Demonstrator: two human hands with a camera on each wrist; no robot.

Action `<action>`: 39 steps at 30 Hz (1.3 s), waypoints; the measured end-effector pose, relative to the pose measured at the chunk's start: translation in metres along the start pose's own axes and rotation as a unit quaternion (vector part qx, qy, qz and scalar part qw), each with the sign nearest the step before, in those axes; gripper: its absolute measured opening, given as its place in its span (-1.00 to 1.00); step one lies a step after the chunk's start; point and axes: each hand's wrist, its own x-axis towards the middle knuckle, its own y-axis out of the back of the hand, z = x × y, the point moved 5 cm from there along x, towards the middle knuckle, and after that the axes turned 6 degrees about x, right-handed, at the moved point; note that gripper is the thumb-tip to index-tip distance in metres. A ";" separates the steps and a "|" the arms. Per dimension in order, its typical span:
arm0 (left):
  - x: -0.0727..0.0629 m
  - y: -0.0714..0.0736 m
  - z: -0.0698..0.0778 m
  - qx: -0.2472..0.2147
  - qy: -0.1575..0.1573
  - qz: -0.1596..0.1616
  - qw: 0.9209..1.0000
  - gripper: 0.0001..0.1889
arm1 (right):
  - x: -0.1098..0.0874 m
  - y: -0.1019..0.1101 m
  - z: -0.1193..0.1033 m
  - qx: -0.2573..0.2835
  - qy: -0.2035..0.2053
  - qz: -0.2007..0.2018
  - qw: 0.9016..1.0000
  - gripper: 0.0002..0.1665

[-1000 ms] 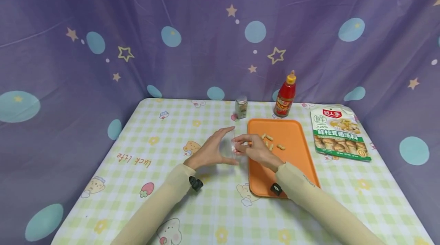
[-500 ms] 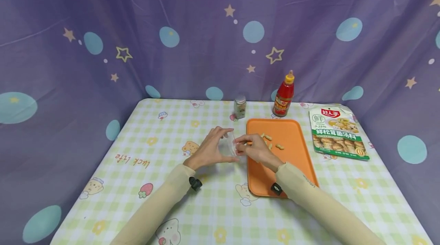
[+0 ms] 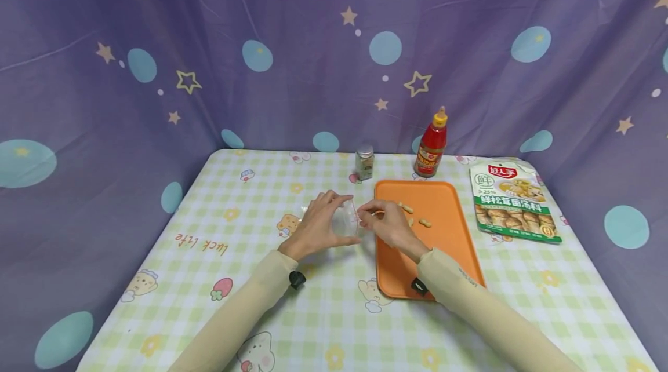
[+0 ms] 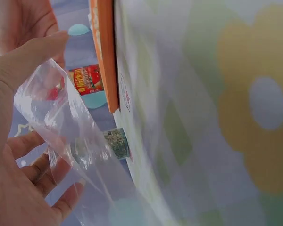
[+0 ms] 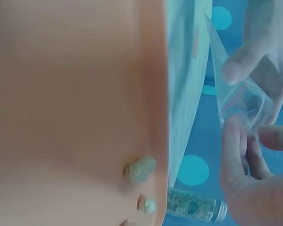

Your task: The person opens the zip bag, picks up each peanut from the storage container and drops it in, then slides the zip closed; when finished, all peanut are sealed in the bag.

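Note:
My left hand holds a small clear plastic bag upright just left of the orange tray, thumb and fingers curled round its sides. My right hand pinches the edge of the bag's mouth. Up close in the left wrist view the bag looks see-through, and I cannot tell what is inside. A few peanuts in their shells lie on the tray behind my right hand, and two of these peanuts also show in the right wrist view.
A red sauce bottle and a small spice jar stand at the back of the checked tablecloth. A green and white soup packet lies right of the tray. Purple curtain hangs behind and to the sides.
My left fingers have curled a little closer round the bag and my right hand has shifted slightly up at its mouth. Everything else stays put.

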 end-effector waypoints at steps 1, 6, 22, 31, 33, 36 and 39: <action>0.000 0.000 0.001 0.004 -0.002 -0.001 1.000 0.03 | 0.000 -0.001 -0.001 0.013 0.002 -0.004 1.000 -0.71; 0.002 -0.003 0.005 0.007 -0.011 -0.011 1.000 0.02 | 0.000 -0.008 -0.003 0.059 -0.001 -0.036 0.998 -0.54; 0.001 -0.006 0.003 -0.005 -0.004 0.011 1.000 -0.07 | 0.000 -0.009 -0.010 0.101 0.017 -0.047 0.994 -0.67; 0.002 -0.006 0.001 -0.007 -0.007 0.012 1.000 -0.07 | -0.001 -0.003 -0.008 0.095 0.011 -0.049 0.994 -0.58; 0.001 -0.006 0.000 -0.008 -0.002 0.007 1.000 -0.06 | -0.002 0.002 -0.007 0.085 0.007 -0.044 0.995 -0.59; 0.001 -0.006 -0.001 -0.009 0.002 0.003 1.000 -0.07 | -0.002 0.012 -0.002 0.070 0.000 -0.029 0.997 -0.63; 0.002 -0.007 -0.002 -0.010 0.002 0.003 1.000 -0.07 | -0.002 0.024 0.003 0.058 -0.005 -0.013 0.998 -0.63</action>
